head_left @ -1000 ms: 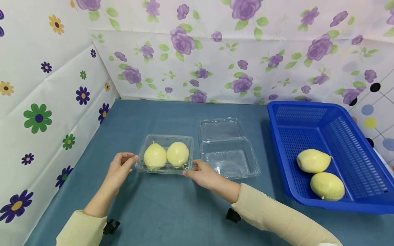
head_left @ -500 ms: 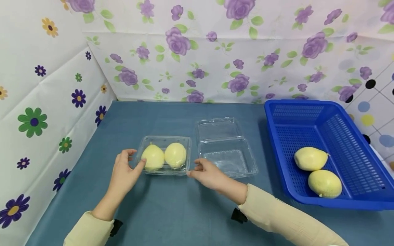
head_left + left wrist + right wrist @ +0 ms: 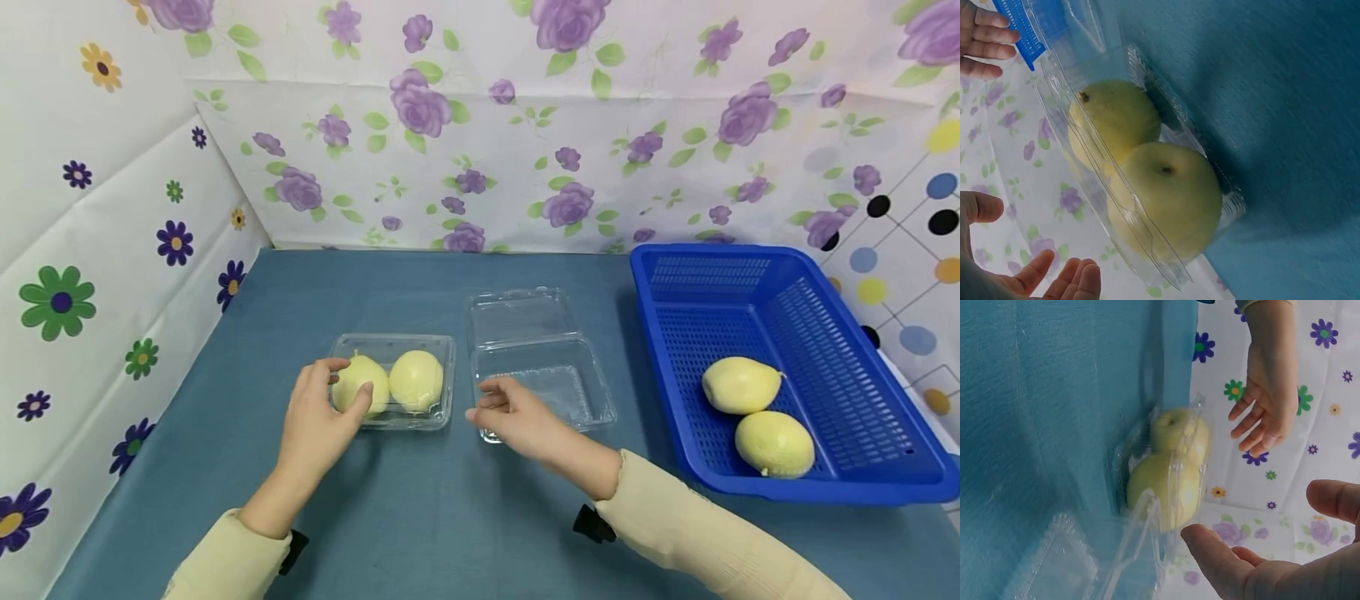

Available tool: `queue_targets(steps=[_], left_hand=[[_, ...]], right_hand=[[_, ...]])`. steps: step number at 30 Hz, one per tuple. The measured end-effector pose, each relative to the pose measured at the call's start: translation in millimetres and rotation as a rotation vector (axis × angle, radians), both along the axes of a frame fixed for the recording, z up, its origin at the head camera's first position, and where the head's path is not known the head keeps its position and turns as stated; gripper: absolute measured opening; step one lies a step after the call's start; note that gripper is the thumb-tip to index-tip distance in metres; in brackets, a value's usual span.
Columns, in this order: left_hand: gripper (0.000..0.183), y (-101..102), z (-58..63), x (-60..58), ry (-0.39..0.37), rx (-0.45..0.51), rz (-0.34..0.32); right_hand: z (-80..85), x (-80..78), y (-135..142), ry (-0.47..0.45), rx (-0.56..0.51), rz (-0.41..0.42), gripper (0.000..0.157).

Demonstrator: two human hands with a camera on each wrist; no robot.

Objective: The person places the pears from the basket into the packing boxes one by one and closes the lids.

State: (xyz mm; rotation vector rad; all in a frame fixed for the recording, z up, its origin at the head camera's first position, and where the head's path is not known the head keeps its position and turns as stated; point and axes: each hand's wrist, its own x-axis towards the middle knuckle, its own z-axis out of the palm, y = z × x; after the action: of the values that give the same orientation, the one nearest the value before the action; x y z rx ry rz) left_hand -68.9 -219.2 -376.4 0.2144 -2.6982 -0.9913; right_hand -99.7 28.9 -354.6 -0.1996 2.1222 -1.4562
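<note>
A closed clear plastic clamshell box (image 3: 405, 424) holds two yellow pears, one pear (image 3: 417, 381) on the right and one pear (image 3: 1169, 194) nearest my left wrist camera. My left hand (image 3: 321, 421) hovers at the box's left end, covering part of it in the head view. In the left wrist view its fingers (image 3: 1069, 284) are spread apart, off the plastic. My right hand (image 3: 520, 422) hangs in front of a second clamshell box (image 3: 532, 377), which lies unlatched with its lid folded back and no fruit in it. Nothing is between the right thumb and fingers.
On the right stands a blue plastic basket (image 3: 855, 492) with two more pears, a pear (image 3: 741, 385) and another pear (image 3: 776, 445). A blue-green cloth (image 3: 465, 517) covers the table. Flowered sheeting (image 3: 510, 150) hangs along the back and left side.
Both hands have come away from the closed box. The left has risen and moved right over its end; the right has drawn back to the right. The head view has turned slightly right.
</note>
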Motion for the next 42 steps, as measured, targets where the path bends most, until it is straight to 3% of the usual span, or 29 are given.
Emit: queue_targets(steps=[15, 26, 42], left_hand=[[0.046, 15, -1.2, -4.8, 0.002, -0.003, -0.049], [0.051, 27, -1.9, -10.2, -0.001, 0.036, -0.149], [0.048, 38, -17.4, -9.5, 0.059, -0.021, -0.257]], right_hand=[[1.9, 2.2, 33, 0.113, 0.022, -0.007, 0.049], [12.3, 8.6, 56, 0.186, 0.036, -0.033, 0.047], [10.0, 10.9, 79, 0.308, 0.087, -0.057, 0.044]])
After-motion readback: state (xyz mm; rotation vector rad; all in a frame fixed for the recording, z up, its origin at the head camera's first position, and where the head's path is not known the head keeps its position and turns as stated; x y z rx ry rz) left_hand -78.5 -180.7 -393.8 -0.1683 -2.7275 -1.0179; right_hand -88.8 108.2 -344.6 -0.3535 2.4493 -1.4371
